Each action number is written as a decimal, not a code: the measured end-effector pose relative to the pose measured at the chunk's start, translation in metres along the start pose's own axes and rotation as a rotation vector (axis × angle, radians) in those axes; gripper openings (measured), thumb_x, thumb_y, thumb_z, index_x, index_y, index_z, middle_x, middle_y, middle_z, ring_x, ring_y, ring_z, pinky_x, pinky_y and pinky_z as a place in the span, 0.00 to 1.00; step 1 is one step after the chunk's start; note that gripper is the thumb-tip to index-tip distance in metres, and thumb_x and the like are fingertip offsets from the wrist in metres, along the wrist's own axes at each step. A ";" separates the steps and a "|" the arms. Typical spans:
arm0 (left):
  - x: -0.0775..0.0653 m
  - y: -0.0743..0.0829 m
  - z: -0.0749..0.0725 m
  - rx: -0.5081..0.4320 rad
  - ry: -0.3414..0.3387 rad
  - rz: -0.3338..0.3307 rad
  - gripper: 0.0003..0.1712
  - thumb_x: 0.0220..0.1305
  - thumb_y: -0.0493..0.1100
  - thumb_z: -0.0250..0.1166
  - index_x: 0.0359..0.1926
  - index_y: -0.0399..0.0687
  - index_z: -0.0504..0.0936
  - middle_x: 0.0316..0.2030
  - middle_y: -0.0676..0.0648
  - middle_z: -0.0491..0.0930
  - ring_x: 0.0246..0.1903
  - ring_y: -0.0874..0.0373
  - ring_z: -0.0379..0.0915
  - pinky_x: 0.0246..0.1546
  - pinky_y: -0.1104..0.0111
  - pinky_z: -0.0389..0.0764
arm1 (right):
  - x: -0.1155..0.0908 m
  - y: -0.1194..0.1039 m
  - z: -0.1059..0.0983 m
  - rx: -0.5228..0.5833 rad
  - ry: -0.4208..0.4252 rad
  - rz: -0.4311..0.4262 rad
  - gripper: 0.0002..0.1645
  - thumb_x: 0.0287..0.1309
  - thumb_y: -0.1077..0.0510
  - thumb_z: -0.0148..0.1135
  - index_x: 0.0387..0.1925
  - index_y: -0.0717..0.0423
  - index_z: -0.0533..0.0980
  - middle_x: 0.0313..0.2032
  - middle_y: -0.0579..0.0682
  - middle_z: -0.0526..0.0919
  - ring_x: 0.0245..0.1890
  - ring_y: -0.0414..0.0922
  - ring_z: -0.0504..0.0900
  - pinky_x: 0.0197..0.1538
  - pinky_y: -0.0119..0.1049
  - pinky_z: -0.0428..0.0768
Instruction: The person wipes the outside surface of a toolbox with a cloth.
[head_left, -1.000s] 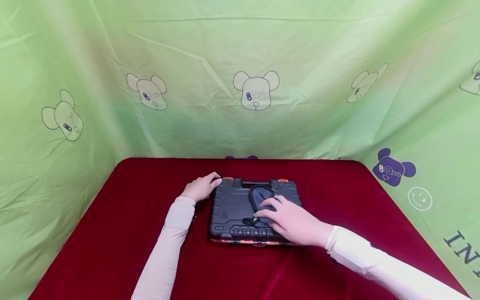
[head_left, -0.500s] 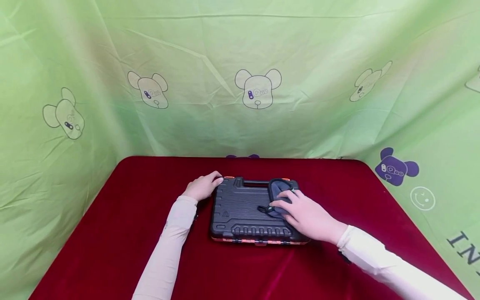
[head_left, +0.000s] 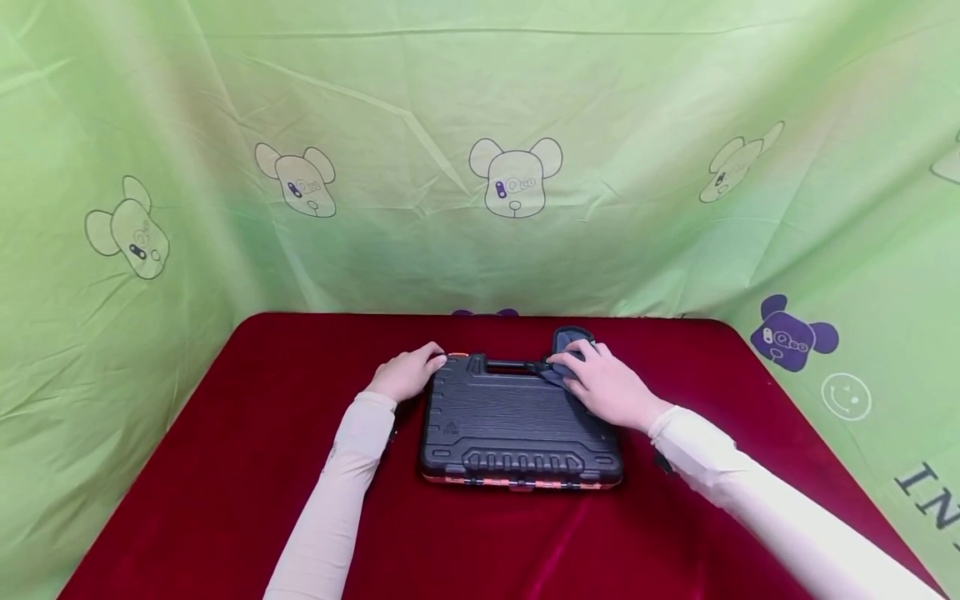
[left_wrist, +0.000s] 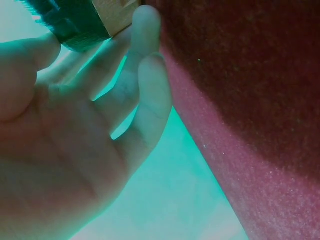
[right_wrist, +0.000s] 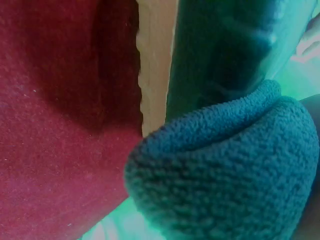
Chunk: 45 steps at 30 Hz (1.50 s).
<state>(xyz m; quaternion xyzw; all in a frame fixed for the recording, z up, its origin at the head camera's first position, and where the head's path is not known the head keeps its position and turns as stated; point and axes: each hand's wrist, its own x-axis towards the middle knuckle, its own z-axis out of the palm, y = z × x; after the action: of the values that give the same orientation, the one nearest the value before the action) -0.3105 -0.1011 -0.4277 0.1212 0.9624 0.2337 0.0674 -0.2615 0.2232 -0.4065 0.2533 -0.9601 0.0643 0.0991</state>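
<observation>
A black plastic tool case [head_left: 510, 412] with orange trim lies flat on the red table, its handle toward the far side. My left hand [head_left: 405, 375] grips the case's far left corner, thumb against the edge. In the left wrist view, the dark corner [left_wrist: 80, 22] shows between the thumb and fingers. At the far right corner, my right hand [head_left: 611, 390] holds a dark grey cleaning cloth [head_left: 572, 337] with black edging, fingers bent over it. The cloth overlaps the handle's right end and sticks out past the far edge. Its fuzzy fold [right_wrist: 225, 170] fills the right wrist view's lower part.
A red velvety cloth [head_left: 225, 467] covers the table. Green curtains [head_left: 397, 233] printed with bear heads hang behind it and along both sides. The table's far edge runs a short way beyond the case.
My right hand has slid the cleaning cloth across the lid, first rightward, then away to the far right corner. The left hand stays at its corner and the case has hardly moved.
</observation>
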 end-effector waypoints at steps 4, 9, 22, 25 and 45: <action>0.000 -0.001 0.000 -0.003 -0.004 -0.001 0.20 0.73 0.57 0.48 0.58 0.59 0.75 0.51 0.40 0.85 0.48 0.43 0.79 0.47 0.45 0.79 | 0.003 0.002 0.000 0.016 -0.011 0.014 0.21 0.63 0.57 0.58 0.58 0.44 0.77 0.55 0.55 0.76 0.44 0.55 0.72 0.45 0.50 0.80; 0.000 -0.004 0.002 0.000 -0.015 -0.016 0.20 0.73 0.57 0.47 0.58 0.58 0.74 0.48 0.40 0.85 0.43 0.46 0.79 0.43 0.48 0.78 | -0.003 -0.004 0.000 0.008 -0.006 -0.013 0.21 0.62 0.57 0.59 0.57 0.45 0.78 0.55 0.56 0.76 0.45 0.56 0.73 0.46 0.51 0.80; 0.002 -0.003 0.000 -0.003 -0.024 -0.019 0.20 0.73 0.58 0.47 0.58 0.58 0.74 0.38 0.42 0.85 0.33 0.50 0.76 0.35 0.55 0.75 | -0.043 -0.023 -0.008 -0.065 0.042 -0.120 0.22 0.57 0.57 0.64 0.55 0.43 0.79 0.52 0.54 0.78 0.45 0.54 0.74 0.45 0.50 0.81; 0.002 -0.002 -0.001 -0.001 -0.027 -0.022 0.20 0.73 0.58 0.47 0.58 0.59 0.74 0.36 0.42 0.85 0.32 0.50 0.76 0.35 0.56 0.75 | -0.054 -0.028 -0.009 -0.085 0.041 -0.124 0.23 0.57 0.56 0.64 0.56 0.41 0.78 0.52 0.53 0.78 0.46 0.53 0.74 0.44 0.49 0.81; 0.000 -0.001 0.000 -0.002 -0.027 -0.019 0.20 0.73 0.58 0.47 0.58 0.59 0.74 0.39 0.42 0.85 0.34 0.49 0.76 0.37 0.53 0.76 | -0.096 -0.045 -0.017 -0.070 0.042 -0.174 0.24 0.53 0.56 0.66 0.54 0.37 0.79 0.52 0.48 0.79 0.48 0.47 0.72 0.45 0.45 0.81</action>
<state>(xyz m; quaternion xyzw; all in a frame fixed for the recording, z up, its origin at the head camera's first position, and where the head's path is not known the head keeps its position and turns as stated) -0.3110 -0.1019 -0.4282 0.1150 0.9622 0.2326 0.0827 -0.1547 0.2326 -0.4076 0.3309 -0.9338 0.0272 0.1334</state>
